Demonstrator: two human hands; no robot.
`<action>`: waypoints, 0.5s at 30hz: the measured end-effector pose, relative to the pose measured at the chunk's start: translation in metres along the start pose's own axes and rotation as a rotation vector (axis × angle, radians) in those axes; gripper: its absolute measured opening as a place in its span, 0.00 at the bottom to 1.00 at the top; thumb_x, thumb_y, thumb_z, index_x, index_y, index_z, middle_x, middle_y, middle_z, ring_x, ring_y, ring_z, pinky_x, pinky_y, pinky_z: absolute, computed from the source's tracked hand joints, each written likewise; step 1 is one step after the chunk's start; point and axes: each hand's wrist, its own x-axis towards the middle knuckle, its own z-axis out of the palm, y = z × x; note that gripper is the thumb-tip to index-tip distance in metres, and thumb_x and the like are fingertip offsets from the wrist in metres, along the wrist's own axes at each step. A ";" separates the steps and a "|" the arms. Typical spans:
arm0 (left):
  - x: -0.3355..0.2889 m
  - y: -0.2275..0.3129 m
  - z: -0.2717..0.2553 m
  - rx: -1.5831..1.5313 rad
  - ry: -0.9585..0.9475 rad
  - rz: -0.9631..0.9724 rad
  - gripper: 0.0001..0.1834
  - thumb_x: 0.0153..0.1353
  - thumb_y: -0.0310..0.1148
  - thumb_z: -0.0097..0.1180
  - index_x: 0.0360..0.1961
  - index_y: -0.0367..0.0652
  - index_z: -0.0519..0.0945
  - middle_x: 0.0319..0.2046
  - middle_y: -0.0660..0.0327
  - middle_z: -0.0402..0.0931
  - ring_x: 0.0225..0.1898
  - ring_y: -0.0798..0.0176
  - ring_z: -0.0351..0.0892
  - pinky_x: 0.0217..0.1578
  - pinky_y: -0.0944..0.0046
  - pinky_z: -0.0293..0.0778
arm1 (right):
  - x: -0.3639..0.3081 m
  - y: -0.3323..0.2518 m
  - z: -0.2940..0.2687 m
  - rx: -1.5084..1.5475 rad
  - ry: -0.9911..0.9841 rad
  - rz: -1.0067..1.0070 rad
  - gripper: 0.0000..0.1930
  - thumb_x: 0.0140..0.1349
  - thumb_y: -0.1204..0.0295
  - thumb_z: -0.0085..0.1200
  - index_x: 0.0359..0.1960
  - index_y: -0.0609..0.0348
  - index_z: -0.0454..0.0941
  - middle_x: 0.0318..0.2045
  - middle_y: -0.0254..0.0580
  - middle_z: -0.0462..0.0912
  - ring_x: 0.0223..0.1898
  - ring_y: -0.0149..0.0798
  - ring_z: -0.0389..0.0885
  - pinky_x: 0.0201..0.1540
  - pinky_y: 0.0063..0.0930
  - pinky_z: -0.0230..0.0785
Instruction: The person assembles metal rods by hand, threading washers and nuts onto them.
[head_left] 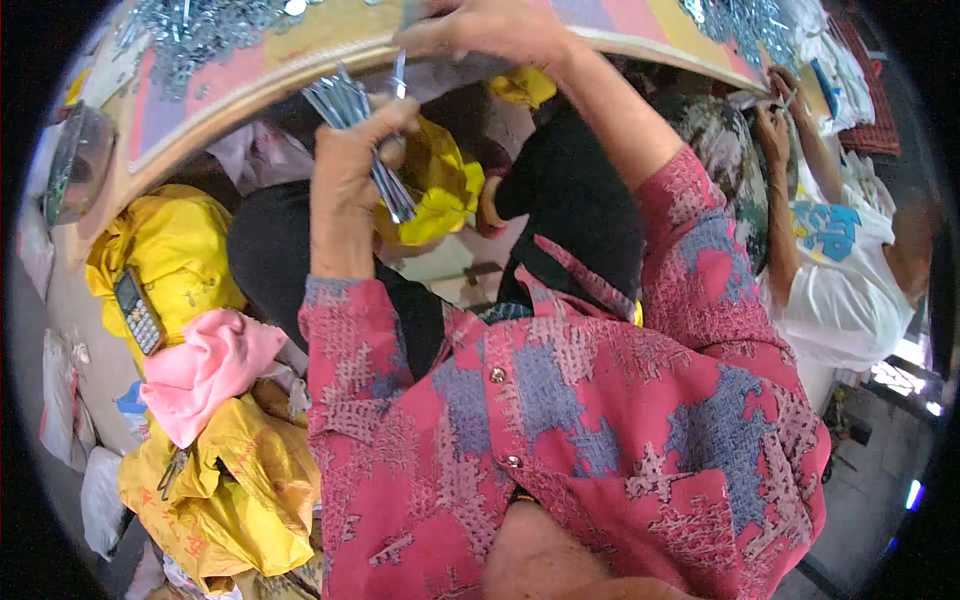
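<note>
My left hand is closed around a bundle of long, thin metal rods, perhaps bolts. Their ends stick out above the fist and below it. A single silvery rod stands up by my left thumb, below the fingers of my right hand. My right hand reaches over the table edge, smeared by motion, so its grip is unclear. Beneath my left hand, a yellow plastic bag hangs open between my knees.
Small metal parts lie heaped on the striped table, at left and right. Yellow sacks, a calculator and a pink cloth are to my left. Another person works at right.
</note>
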 end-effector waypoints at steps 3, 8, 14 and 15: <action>0.003 -0.003 -0.006 -0.143 0.003 0.011 0.08 0.48 0.23 0.65 0.30 0.35 0.79 0.22 0.59 0.78 0.14 0.74 0.68 0.13 0.78 0.60 | -0.008 0.008 0.037 0.226 0.108 -0.083 0.16 0.61 0.64 0.52 0.37 0.70 0.80 0.21 0.37 0.77 0.25 0.28 0.72 0.28 0.27 0.65; 0.001 -0.002 0.003 -0.188 0.031 0.079 0.06 0.50 0.21 0.64 0.29 0.33 0.79 0.21 0.58 0.77 0.13 0.73 0.68 0.13 0.77 0.61 | -0.014 0.033 0.049 -0.407 0.865 -0.225 0.14 0.63 0.62 0.50 0.29 0.60 0.81 0.27 0.44 0.82 0.29 0.45 0.79 0.31 0.37 0.70; -0.004 -0.017 -0.004 -0.461 0.054 0.301 0.10 0.55 0.26 0.61 0.38 0.37 0.79 0.30 0.58 0.80 0.24 0.70 0.76 0.23 0.75 0.71 | -0.042 -0.030 0.119 -0.517 0.723 -0.647 0.10 0.56 0.73 0.49 0.38 0.58 0.80 0.40 0.48 0.82 0.37 0.51 0.80 0.41 0.39 0.74; -0.008 -0.007 -0.016 -0.202 0.054 0.231 0.10 0.58 0.28 0.59 0.40 0.38 0.79 0.33 0.58 0.80 0.29 0.67 0.79 0.28 0.72 0.74 | -0.050 -0.047 0.128 -0.512 0.726 -0.648 0.10 0.56 0.73 0.49 0.38 0.58 0.80 0.40 0.48 0.82 0.37 0.51 0.80 0.41 0.39 0.74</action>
